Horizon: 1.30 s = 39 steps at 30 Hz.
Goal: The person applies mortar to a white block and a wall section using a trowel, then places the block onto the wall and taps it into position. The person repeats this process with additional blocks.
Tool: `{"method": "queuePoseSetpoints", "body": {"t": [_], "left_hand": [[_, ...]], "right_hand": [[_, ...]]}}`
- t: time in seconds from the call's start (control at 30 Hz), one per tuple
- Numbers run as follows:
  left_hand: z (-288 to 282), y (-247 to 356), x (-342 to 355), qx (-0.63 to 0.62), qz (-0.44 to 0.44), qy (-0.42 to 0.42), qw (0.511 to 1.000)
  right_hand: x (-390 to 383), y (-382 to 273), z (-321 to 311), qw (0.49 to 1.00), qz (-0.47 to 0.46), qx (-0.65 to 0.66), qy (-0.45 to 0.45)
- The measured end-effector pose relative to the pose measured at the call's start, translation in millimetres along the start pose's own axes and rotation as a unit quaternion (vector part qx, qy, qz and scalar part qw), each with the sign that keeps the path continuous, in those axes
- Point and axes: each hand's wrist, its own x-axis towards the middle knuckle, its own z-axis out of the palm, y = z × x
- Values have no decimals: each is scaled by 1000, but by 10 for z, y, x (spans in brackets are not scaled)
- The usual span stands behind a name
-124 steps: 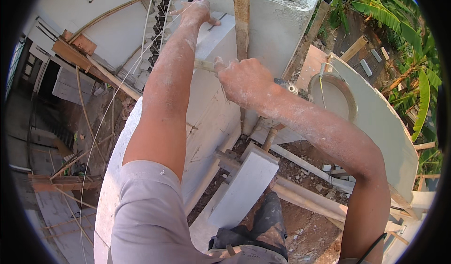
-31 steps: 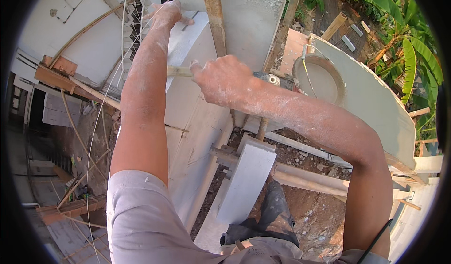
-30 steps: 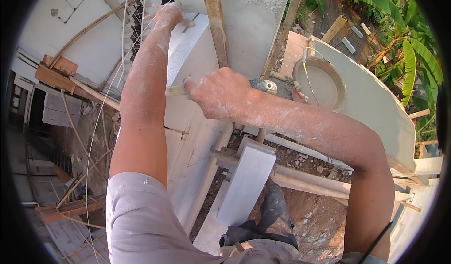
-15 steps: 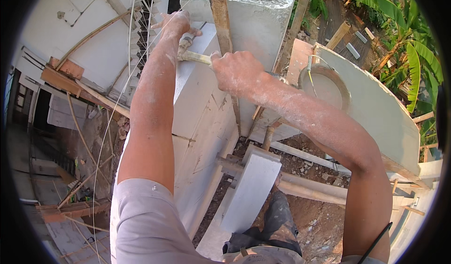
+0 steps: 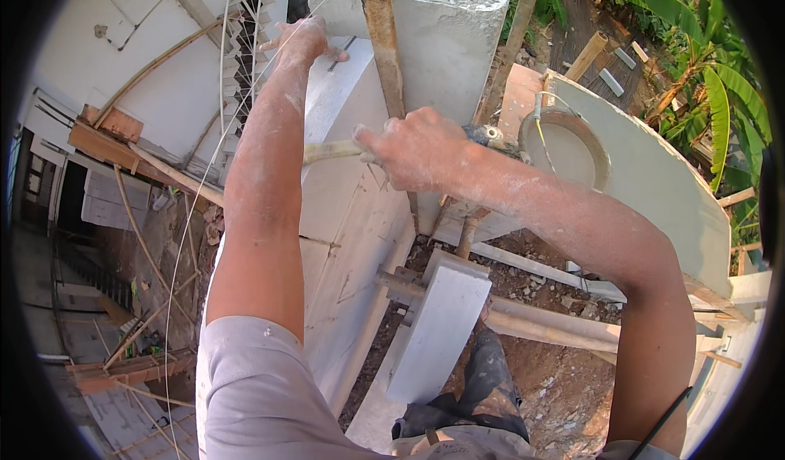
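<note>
My left hand rests on the top of a white block, fingers spread at its far end near a thin dark bar or groove. My right hand is closed on the pale handle of a tool, whose left end goes behind my left forearm. A weathered wooden post stands beside the block, in front of a rough plastered block or pillar. A dark fitting with a pale ring is just beyond my right wrist.
A bucket of grey material sits on a curved plastered ledge. A loose white block lies on timber rails above rubble ground. Wires, bamboo poles and a lower level are at left; banana plants at right.
Half a second ago the tool's head showed above the white block; now my right hand is lower and the head is behind my left forearm. My left hand stays at the block's far end.
</note>
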Motion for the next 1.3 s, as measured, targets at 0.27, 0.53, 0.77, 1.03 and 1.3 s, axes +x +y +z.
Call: {"method": "queuePoseSetpoints", "body": {"t": [0.27, 0.53, 0.77, 1.03, 1.3], "left_hand": [[14, -43, 125, -31, -13, -69, 997], [-49, 18, 104, -31, -29, -75, 996], [39, -56, 160, -53, -32, -61, 996], [106, -106, 197, 18, -3, -14, 1000], [-4, -107, 114, -31, -36, -54, 997]], "right_hand": [[-85, 25, 81, 997, -69, -38, 26], [-151, -56, 57, 993, -103, -40, 29], [-81, -45, 72, 999, 14, -3, 45], [70, 103, 74, 999, 7, -10, 50], [53, -64, 452, 999, -21, -7, 30]]}}
